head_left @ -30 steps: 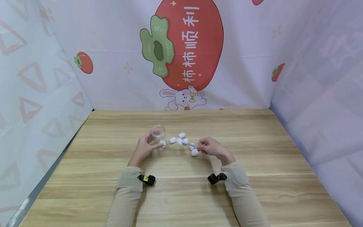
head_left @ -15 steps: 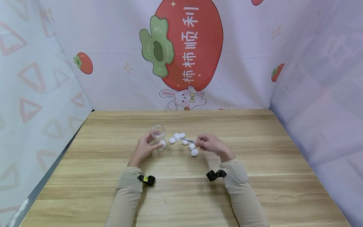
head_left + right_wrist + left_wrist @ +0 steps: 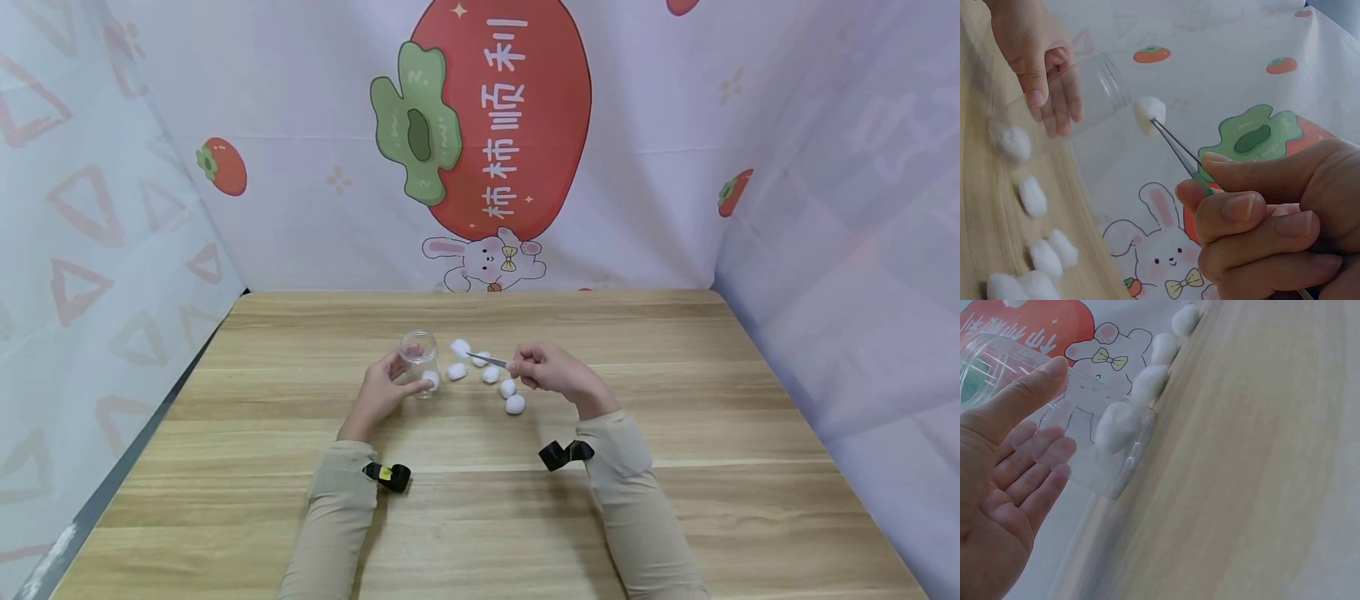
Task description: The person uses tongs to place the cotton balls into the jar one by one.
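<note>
My left hand (image 3: 381, 389) holds a clear, open-topped jar (image 3: 420, 350) upright on the table, thumb on one side and fingers on the other. One white cotton ball (image 3: 1117, 427) lies at the bottom of the jar. Between thumb and fingers, my right hand (image 3: 551, 372) pinches metal tweezers (image 3: 1175, 147). Their tips grip another cotton ball (image 3: 1149, 114), lifted off the table. In the head view this ball hangs to the right of the jar's mouth, at about rim height. Several loose cotton balls (image 3: 515, 404) lie on the table between my hands.
The wooden table (image 3: 480, 525) reaches back to a printed white cloth (image 3: 645, 217). More cloth (image 3: 97, 225) hangs along the left and right sides. A black camera strap (image 3: 388, 475) sits at the left wrist, and a similar black camera (image 3: 558, 455) at the right.
My right hand has moved a little up and left. The tweezers have lifted a cotton ball from the group and carried it towards the jar. My left hand and the jar have stayed put.
</note>
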Demonstrator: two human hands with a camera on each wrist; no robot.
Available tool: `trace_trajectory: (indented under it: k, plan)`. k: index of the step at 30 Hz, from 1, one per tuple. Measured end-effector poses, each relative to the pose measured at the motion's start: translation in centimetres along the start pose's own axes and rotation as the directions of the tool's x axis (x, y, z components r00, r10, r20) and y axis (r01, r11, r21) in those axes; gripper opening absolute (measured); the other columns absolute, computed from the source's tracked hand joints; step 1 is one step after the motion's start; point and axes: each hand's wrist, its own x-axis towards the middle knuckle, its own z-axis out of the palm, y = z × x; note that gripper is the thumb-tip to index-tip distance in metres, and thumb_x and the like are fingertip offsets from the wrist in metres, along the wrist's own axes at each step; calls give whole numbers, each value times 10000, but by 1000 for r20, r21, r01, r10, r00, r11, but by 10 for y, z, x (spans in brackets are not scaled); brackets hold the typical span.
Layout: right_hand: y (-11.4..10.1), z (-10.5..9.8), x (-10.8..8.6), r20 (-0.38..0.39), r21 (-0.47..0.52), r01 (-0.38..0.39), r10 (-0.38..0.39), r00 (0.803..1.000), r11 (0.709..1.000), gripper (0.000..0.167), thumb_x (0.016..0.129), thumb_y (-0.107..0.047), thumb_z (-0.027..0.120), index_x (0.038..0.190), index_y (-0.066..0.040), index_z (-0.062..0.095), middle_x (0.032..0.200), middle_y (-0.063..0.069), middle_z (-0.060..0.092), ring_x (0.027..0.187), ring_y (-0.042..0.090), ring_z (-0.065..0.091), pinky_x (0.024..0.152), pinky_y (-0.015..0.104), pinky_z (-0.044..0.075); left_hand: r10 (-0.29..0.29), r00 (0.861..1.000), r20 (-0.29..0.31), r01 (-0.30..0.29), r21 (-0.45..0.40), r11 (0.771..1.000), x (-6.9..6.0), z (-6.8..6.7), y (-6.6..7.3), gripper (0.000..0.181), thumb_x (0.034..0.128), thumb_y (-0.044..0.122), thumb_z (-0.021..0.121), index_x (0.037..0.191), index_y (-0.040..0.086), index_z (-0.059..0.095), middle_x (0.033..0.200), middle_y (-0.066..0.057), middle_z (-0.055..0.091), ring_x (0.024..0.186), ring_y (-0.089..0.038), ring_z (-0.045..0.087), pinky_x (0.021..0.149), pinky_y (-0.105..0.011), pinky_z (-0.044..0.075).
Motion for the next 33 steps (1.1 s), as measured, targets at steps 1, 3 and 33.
trace_trajectory:
  k: [1,3,33]
  plan:
    - [0,0,0,0,2,3,-3,1000,1000,218,990,-91,489,868,82,541,562,-48,398,509,71,330,483,161,261,-1,1000,-1,1,-2,1000,0,0,0,707,758,133,814,1369,5,481,1414,-233,522,1346,-352,495,1167,-418,418]
    - [-2,0,1,3,1,8,-8,1000,1000,231,991,-93,488,891,111,530,565,-46,396,510,75,328,484,164,260,-1,1000,-3,1,-4,1000,-1,0,1,708,759,131,813,1372,6,480,1418,-231,519,1348,-351,493,1169,-419,415]
    - [-22,10,21,34,26,30,-31,999,999,244,981,-98,517,737,-79,519,566,-41,394,538,96,356,511,172,282,10,1000,3,-11,5,1000,1,-1,-1,660,750,155,822,1326,36,524,1406,-167,555,1351,-311,501,1177,-388,409]
